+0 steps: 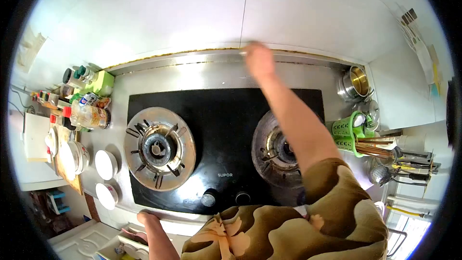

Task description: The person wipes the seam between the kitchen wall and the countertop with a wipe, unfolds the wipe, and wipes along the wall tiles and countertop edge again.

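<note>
The right hand [260, 61] is at the counter's back edge, at or just above the metal ledge [192, 59] beneath the white wall [298, 9]; its fingers look drawn together, but blur leaves it impossible to tell whether they are clamped on anything, and a pale patch [243, 53] at the fingertips cannot be identified. The ledge runs along that back edge and should prove stiff, fixed and probably slippery, better met with flat fingertips than gripped, its front lip offering the nearest thing to a hold. The left hand [147, 217] is at the counter's front edge, near the front left corner of the black cooktop [222, 130]; its fingers seem folded, and whether they grip the edge cannot be told. The right forearm [296, 115] crosses the cooktop's back edge and hides part of the right burner [267, 151], while the left burner [160, 150] shows whole. Two white bowls [106, 164] stand off the cooktop's left edge, and a green basket [343, 134] off its right. The patterned clothing [269, 233] cuts off part of the cooktop's front edge
</note>
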Action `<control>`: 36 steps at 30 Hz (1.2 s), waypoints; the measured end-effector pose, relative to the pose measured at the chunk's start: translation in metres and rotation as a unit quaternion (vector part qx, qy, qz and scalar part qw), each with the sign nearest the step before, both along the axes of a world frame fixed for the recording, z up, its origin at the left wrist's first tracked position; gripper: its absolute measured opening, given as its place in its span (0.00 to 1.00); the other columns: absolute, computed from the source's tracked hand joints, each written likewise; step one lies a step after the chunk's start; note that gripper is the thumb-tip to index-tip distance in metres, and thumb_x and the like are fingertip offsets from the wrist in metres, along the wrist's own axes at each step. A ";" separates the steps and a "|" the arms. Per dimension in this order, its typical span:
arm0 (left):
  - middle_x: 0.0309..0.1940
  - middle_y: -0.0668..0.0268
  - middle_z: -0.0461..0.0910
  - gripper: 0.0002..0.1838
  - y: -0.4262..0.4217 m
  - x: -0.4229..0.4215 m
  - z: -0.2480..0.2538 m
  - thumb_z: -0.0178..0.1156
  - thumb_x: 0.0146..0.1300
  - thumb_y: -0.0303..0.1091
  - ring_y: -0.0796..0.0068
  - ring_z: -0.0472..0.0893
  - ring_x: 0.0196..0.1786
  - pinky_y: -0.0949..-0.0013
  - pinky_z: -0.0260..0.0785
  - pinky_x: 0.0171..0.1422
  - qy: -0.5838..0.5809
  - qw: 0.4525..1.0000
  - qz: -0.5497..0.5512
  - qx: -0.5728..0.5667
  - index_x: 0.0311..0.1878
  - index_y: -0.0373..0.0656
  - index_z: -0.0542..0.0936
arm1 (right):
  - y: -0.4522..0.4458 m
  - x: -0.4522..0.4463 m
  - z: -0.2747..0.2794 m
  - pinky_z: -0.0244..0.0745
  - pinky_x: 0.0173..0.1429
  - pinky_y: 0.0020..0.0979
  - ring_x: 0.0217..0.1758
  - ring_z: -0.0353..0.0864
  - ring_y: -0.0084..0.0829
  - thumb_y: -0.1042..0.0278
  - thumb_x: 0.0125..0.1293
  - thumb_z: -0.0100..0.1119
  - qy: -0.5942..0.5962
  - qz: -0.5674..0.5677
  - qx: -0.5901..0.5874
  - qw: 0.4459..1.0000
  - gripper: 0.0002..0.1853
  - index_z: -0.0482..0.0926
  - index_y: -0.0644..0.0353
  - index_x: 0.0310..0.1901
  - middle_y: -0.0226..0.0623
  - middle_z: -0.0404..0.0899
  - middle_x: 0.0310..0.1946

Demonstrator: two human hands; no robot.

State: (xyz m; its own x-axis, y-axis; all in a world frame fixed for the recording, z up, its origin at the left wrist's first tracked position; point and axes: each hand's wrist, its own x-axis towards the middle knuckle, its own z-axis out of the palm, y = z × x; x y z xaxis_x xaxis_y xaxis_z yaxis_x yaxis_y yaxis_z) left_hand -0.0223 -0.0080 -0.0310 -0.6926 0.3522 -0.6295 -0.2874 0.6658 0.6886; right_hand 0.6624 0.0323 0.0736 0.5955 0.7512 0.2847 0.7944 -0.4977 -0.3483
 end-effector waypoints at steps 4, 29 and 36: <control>0.58 0.53 0.73 0.28 -0.001 0.004 0.007 0.36 0.62 0.38 0.55 0.74 0.58 0.57 0.64 0.65 -0.022 0.999 0.000 0.023 0.59 0.31 0.73 | 0.042 -0.054 0.004 0.77 0.54 0.39 0.45 0.81 0.41 0.75 0.58 0.53 -0.008 0.064 0.084 0.994 0.09 0.85 0.54 0.34 0.41 0.81 0.42; 0.59 0.52 0.73 0.27 -0.001 -0.002 0.000 0.37 0.64 0.39 0.55 0.76 0.54 0.56 0.68 0.58 0.000 0.999 0.037 0.010 0.58 0.33 0.73 | -0.022 0.028 -0.006 0.76 0.55 0.43 0.50 0.81 0.44 0.70 0.61 0.51 -0.056 -0.028 -0.026 0.998 0.11 0.83 0.59 0.41 0.45 0.82 0.45; 0.65 0.50 0.67 0.29 -0.002 0.039 0.038 0.36 0.65 0.39 0.53 0.70 0.62 0.53 0.60 0.68 -0.030 0.997 0.054 0.038 0.63 0.32 0.70 | -0.158 0.103 -0.009 0.75 0.55 0.42 0.48 0.82 0.43 0.67 0.59 0.59 0.008 -0.226 -0.125 0.966 0.13 0.85 0.56 0.44 0.44 0.83 0.43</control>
State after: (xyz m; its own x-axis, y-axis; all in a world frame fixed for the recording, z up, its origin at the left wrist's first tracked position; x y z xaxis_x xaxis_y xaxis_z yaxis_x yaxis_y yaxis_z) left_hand 0.0171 -0.0103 0.0066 -0.6909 0.3263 -0.6451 -0.3962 0.5755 0.7154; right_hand 0.7658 -0.1255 0.0642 0.8818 0.4571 0.1164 0.4714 -0.8629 -0.1822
